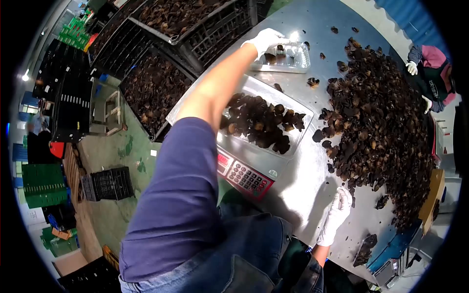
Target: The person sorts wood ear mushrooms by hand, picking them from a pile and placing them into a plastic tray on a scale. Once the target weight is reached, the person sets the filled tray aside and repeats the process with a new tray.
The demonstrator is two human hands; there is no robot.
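Note:
My left hand [268,42], in a white glove, reaches across to a clear plastic tray [302,62] and has its fingers closed on the tray's far left rim. A few dark mushroom pieces [271,58] lie inside that tray. Below my left forearm, a metal pan [305,115] on a digital scale [246,178] holds a heap of dark brown, wood-ear-like mushrooms [261,122]. My right hand [338,212], also gloved, is low over the table beside the near edge of a large mushroom pile [381,132]. Its fingers are curled together; whatever may be in them is hidden.
Black crates [215,36] full of mushrooms stand left of the metal table [303,195]. Another person [435,68] in white gloves works beyond the pile. A black crate [108,184] sits on the green floor. A blue tray [395,249] is at the table's lower right.

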